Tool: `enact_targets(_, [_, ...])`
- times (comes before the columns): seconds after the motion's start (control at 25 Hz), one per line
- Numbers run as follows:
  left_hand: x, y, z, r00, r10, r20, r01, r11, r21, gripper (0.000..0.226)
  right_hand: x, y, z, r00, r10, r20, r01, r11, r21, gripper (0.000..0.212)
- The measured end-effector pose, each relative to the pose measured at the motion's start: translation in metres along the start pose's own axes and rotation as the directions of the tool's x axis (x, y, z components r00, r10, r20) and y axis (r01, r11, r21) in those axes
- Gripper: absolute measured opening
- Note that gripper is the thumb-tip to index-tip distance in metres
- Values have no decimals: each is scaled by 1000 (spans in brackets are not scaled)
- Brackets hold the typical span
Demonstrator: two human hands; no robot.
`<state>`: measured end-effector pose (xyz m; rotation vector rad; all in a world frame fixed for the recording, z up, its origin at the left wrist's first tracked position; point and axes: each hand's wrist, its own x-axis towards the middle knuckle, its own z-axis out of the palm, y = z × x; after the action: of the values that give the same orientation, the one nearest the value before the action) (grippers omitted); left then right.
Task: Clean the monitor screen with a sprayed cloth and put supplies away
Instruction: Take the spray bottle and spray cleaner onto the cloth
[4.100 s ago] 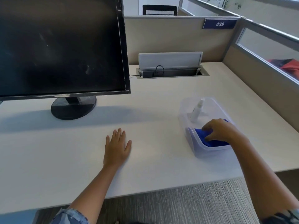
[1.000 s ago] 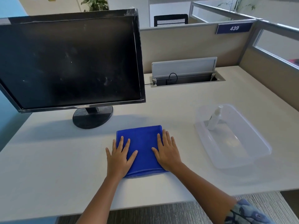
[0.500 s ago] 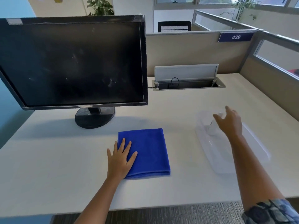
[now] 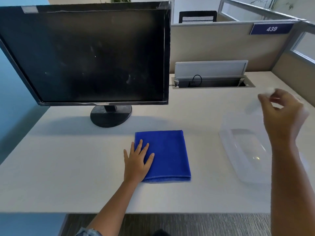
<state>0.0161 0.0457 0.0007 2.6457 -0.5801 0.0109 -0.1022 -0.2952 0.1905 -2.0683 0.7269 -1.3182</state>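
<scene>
A folded blue cloth (image 4: 168, 154) lies flat on the desk in front of the black monitor (image 4: 92, 55), whose dark screen shows smudges and specks. My left hand (image 4: 138, 160) rests flat on the cloth's left edge, fingers spread. My right hand (image 4: 284, 116) is raised above the clear plastic bin (image 4: 238, 150) at the right. Its fingers are closed around the small white spray bottle (image 4: 268, 91). The bottle is blurred and mostly hidden by the hand.
The monitor stands on a round black base (image 4: 110, 115). An open cable tray with a raised lid (image 4: 211, 68) sits at the back of the desk. Cubicle partitions wall the back and right. The desk's front edge is near my arms.
My right hand left the cloth, reached into the bin and has lifted the spray bottle out. My left hand stays on the cloth. The view has moved closer.
</scene>
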Motion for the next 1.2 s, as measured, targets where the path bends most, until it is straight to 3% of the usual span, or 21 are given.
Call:
enact_targets(0.12, [1, 0, 1, 1000, 0, -1, 0, 1000, 0, 55, -16, -41, 6, 992, -89, 85, 72, 980, 187, 27])
enact_targets(0.24, [1, -1, 2, 1000, 2, 7, -2, 1000, 16, 57, -59, -61, 38, 947, -45, 319, -48, 959, 279, 22])
enact_targets(0.4, [1, 0, -2, 999, 2, 41, -3, 1000, 27, 57, -119, -67, 94, 730, 103, 676, -390, 875, 288, 15])
enact_targets(0.52, [0, -2, -10, 1000, 23, 0, -23, 981, -194, 47, -148, -68, 127, 615, 183, 767, -564, 782, 266, 15])
enact_targets(0.6, [1, -6, -18, 999, 45, -28, -52, 931, -360, 43, -162, -68, 142, 585, 214, 782, -560, 804, 199, 20])
enact_targets(0.72, [10, -15, -29, 983, 181, -9, -163, 864, -477, 48, -175, -79, 154, 631, 180, 754, -450, 877, 167, 20])
enact_targets(0.84, [22, -19, -32, 946, 322, 27, -267, 827, -494, 72, -188, -96, 158, 679, 100, 728, -350, 915, 201, 9])
enact_targets(1.0, [31, -24, -21, 942, 334, 33, -267, 806, -528, 70, -211, -110, 159, 723, 46, 689, -218, 962, 165, 11])
enact_targets(1.08, [32, -28, -15, 941, 336, 40, -268, 814, -515, 70, -217, -112, 162, 779, 51, 625, -158, 980, 117, 16])
enact_targets(1.2, [34, -29, -11, 938, 344, 37, -281, 822, -496, 72, -214, -116, 167, 867, 30, 498, -110, 985, 134, 7])
